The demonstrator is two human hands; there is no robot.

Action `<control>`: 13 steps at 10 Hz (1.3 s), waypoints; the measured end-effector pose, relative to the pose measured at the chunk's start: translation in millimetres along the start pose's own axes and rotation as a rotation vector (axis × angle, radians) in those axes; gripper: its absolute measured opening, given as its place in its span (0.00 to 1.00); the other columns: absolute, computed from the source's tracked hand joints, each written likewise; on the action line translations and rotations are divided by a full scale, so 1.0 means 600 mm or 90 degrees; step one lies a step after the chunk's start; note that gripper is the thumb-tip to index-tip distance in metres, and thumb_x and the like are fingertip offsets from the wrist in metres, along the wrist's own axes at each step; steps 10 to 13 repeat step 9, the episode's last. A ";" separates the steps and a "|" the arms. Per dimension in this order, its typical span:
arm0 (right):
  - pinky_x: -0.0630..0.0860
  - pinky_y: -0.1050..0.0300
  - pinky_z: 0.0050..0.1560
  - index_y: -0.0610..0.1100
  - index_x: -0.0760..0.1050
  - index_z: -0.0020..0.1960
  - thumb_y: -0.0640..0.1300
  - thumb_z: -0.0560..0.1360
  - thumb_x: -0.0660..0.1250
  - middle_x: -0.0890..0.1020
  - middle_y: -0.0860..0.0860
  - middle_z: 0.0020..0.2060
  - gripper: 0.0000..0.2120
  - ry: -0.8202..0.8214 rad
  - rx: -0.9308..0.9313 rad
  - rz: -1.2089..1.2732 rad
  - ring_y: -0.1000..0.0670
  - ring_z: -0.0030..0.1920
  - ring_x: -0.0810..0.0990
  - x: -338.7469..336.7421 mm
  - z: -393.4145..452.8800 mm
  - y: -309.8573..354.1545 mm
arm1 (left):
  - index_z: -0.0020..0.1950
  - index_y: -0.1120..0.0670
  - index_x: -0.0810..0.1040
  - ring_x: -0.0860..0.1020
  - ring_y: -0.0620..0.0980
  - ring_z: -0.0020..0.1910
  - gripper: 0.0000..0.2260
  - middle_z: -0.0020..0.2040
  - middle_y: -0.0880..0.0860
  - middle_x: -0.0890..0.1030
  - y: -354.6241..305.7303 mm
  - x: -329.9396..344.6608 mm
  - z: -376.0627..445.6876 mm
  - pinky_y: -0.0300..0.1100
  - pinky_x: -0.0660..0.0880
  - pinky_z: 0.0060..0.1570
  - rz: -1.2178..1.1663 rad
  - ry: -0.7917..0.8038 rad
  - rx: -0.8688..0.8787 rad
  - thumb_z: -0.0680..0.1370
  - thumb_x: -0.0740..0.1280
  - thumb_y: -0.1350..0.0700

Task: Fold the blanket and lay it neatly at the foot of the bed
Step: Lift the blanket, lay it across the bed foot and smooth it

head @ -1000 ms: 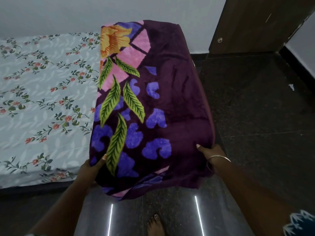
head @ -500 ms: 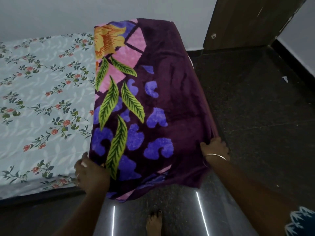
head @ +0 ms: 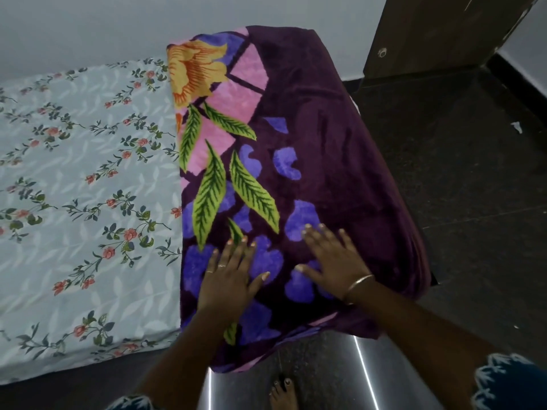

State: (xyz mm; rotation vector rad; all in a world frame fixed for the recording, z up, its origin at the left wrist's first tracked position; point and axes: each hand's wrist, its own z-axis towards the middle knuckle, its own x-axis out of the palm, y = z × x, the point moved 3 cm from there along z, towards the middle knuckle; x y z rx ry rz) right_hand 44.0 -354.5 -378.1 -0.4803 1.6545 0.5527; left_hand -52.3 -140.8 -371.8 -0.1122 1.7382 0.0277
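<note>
Your left hand (head: 226,279) and right hand (head: 331,261) lie flat, gripping nothing, on the blanket (head: 310,149) at the bed (head: 88,202) end; thick, soft, floppy, so lift it from underneath

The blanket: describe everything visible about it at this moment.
The blanket is a plush, fleecy-looking dark purple throw printed with an orange flower, pink panels, green leaves and blue-violet patches. It lies folded into a long strip along one end of the bed, its near edge overhanging toward the floor. The left hand and right hand rest flat on it, fingers spread.
</note>
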 end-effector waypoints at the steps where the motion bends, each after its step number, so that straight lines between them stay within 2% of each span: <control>1: 0.54 0.37 0.71 0.47 0.61 0.75 0.64 0.74 0.48 0.64 0.51 0.74 0.34 -0.043 0.107 -0.025 0.48 0.74 0.61 -0.010 -0.004 -0.077 | 0.78 0.49 0.56 0.56 0.54 0.76 0.32 0.77 0.50 0.59 0.069 -0.008 -0.013 0.57 0.47 0.72 -0.008 -0.019 -0.108 0.78 0.45 0.35; 2: 0.52 0.32 0.69 0.39 0.64 0.72 0.54 0.72 0.51 0.65 0.43 0.73 0.32 -0.124 0.366 -0.003 0.41 0.74 0.61 -0.046 0.019 -0.134 | 0.78 0.54 0.50 0.50 0.57 0.77 0.33 0.78 0.56 0.53 0.116 -0.034 0.003 0.61 0.46 0.73 -0.107 -0.062 -0.349 0.79 0.43 0.37; 3: 0.53 0.32 0.69 0.38 0.64 0.72 0.51 0.72 0.51 0.65 0.41 0.73 0.31 -0.158 0.359 -0.006 0.40 0.74 0.61 -0.056 0.074 -0.095 | 0.77 0.55 0.55 0.52 0.58 0.77 0.28 0.78 0.58 0.56 0.081 -0.053 0.058 0.61 0.48 0.72 -0.092 -0.128 -0.282 0.81 0.48 0.42; 4: 0.54 0.36 0.72 0.42 0.58 0.75 0.52 0.75 0.48 0.59 0.47 0.76 0.30 -0.059 0.067 0.018 0.46 0.76 0.57 -0.039 0.176 0.034 | 0.75 0.54 0.63 0.57 0.55 0.76 0.26 0.76 0.53 0.62 -0.019 -0.048 0.159 0.59 0.51 0.71 -0.052 -0.081 0.005 0.79 0.48 0.48; 5: 0.46 0.40 0.73 0.49 0.49 0.77 0.63 0.75 0.44 0.51 0.55 0.77 0.34 0.042 0.010 0.009 0.52 0.77 0.48 -0.021 0.218 0.023 | 0.76 0.50 0.60 0.57 0.56 0.76 0.30 0.77 0.51 0.61 0.009 -0.019 0.194 0.58 0.50 0.72 -0.043 -0.008 0.008 0.77 0.43 0.40; 6: 0.46 0.41 0.73 0.50 0.49 0.77 0.69 0.72 0.40 0.52 0.55 0.77 0.39 0.019 0.045 -0.031 0.52 0.77 0.49 -0.024 0.212 -0.050 | 0.78 0.47 0.53 0.52 0.57 0.77 0.32 0.78 0.50 0.55 0.071 -0.008 0.185 0.56 0.45 0.73 -0.006 -0.014 -0.038 0.77 0.43 0.34; 7: 0.45 0.41 0.73 0.50 0.47 0.77 0.71 0.72 0.40 0.50 0.55 0.77 0.40 0.011 0.124 -0.048 0.52 0.77 0.48 -0.030 0.188 -0.130 | 0.78 0.45 0.46 0.46 0.58 0.77 0.33 0.79 0.50 0.48 0.131 -0.005 0.168 0.58 0.41 0.72 -0.028 -0.013 -0.151 0.77 0.44 0.31; 8: 0.45 0.38 0.74 0.46 0.46 0.77 0.70 0.74 0.41 0.50 0.51 0.78 0.40 0.004 0.339 -0.004 0.49 0.77 0.47 -0.046 0.132 -0.195 | 0.78 0.47 0.41 0.45 0.59 0.77 0.36 0.79 0.54 0.48 0.177 -0.008 0.120 0.61 0.43 0.72 -0.146 0.047 -0.354 0.75 0.42 0.30; 9: 0.49 0.34 0.72 0.41 0.52 0.76 0.68 0.73 0.39 0.55 0.46 0.77 0.42 -0.033 0.412 0.003 0.45 0.76 0.52 -0.061 0.084 -0.168 | 0.78 0.51 0.43 0.45 0.57 0.77 0.36 0.79 0.55 0.48 0.174 -0.027 0.070 0.61 0.44 0.73 -0.133 0.042 -0.363 0.76 0.39 0.32; 13: 0.49 0.34 0.72 0.41 0.52 0.76 0.68 0.73 0.39 0.55 0.46 0.77 0.42 -0.033 0.412 0.003 0.45 0.76 0.52 -0.061 0.084 -0.168 | 0.78 0.51 0.43 0.45 0.57 0.77 0.36 0.79 0.55 0.48 0.174 -0.027 0.070 0.61 0.44 0.73 -0.133 0.042 -0.363 0.76 0.39 0.32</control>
